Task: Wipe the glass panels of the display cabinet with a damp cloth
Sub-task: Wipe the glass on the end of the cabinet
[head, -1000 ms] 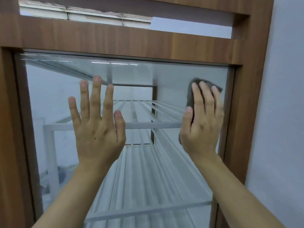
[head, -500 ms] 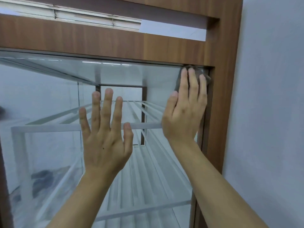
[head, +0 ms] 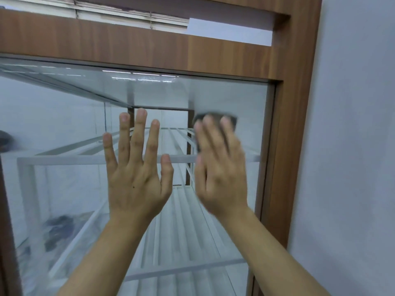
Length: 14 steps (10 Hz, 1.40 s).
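At the far left edge, a narrow strip of the brown wood-grain cabinet frame (head: 295,146) is seen, and the same frame is carried across the top and down the right side. Above its top rail, a pale slatted window blind (head: 128,14) is visible. The large clear glass panel (head: 64,124) is set inside this frame and fills most of the view. Dark, blurred shapes are seen low on the left of the glass; what they are cannot be told. Behind the glass, a white metal slatted shelf rack (head: 85,160) is seen, running away into the cabinet.

Left of centre, the left hand (head: 136,178) is held flat towards the glass, palm forward, with the fingers straight and spread wide and the thumb out to the right; nothing is held in it. Whether the glass is actually touched by it cannot be told.

Just to its right, the right hand (head: 220,176) is blurred. Its fingers are laid straight and close together over a dark grey folded cloth (head: 232,121), which is pressed flat against the glass rather than gripped. The cloth is placed in the upper right part of the panel, near the right side of the frame but apart from it, and only its top and left edges show past the fingers.

At the far right, a plain pale wall (head: 352,146) is seen beside the frame.
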Available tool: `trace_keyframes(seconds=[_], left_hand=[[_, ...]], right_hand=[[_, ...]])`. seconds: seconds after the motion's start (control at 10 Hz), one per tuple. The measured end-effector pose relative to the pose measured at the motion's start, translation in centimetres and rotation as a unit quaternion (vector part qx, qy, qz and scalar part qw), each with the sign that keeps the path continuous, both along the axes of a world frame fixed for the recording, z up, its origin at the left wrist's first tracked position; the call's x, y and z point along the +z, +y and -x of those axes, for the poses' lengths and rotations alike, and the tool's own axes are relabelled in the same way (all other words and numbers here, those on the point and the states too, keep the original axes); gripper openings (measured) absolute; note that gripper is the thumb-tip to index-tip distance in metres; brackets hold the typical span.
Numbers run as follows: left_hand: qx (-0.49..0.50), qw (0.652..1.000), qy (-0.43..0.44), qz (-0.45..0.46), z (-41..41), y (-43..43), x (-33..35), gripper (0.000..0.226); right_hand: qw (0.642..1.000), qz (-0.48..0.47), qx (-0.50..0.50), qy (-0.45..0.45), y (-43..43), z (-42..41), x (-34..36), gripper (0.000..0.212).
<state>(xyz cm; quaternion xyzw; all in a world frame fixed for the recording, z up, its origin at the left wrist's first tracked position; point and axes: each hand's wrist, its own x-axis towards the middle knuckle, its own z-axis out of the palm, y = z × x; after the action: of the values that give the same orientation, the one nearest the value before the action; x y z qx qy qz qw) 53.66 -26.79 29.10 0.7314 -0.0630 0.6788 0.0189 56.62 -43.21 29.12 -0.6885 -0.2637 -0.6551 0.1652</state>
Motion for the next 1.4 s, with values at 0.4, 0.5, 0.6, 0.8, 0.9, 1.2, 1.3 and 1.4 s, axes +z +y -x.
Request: trace_keyframes(seconds=[0.4,0.5,0.6,0.8,0.9,1.2,1.3,1.4], left_hand=[[-0.006,1.000,-0.003,0.004,0.1,0.0,0.1,0.062],[-0.007,1.000,-0.001,0.005,0.1,0.0,0.0,0.062],[-0.005,1.000,0.005,0.006,0.1,-0.2,0.1,0.063],[-0.006,1.000,0.003,0.000,0.2,0.1,0.1,0.062],[-0.006,1.000,0.005,0.005,0.2,-0.1,0.0,0.062],[-0.089,0.996,0.008,0.007,1.2,0.7,0.3,0.058],[-0.097,0.994,-0.017,0.038,2.4,3.5,0.7,0.054],[-0.028,0.996,-0.039,0.075,3.3,7.7,0.9,0.053]], right_hand=[[1.000,0.000,-0.006,-0.002,0.0,0.0,0.3,0.053],[0.999,0.044,-0.023,-0.004,-2.7,-0.1,-3.2,0.051],[0.989,-0.146,-0.033,-0.011,-3.2,-1.0,2.0,0.050],[0.998,0.055,0.002,-0.014,-0.2,0.0,0.4,0.053],[1.000,0.012,-0.015,-0.020,-2.9,-0.5,-0.5,0.050],[0.993,0.107,0.023,-0.055,-2.4,-0.5,3.0,0.051],[0.992,0.106,0.038,-0.061,-2.2,-0.3,5.0,0.048],[0.975,0.200,0.043,-0.084,0.9,0.2,8.4,0.048]])
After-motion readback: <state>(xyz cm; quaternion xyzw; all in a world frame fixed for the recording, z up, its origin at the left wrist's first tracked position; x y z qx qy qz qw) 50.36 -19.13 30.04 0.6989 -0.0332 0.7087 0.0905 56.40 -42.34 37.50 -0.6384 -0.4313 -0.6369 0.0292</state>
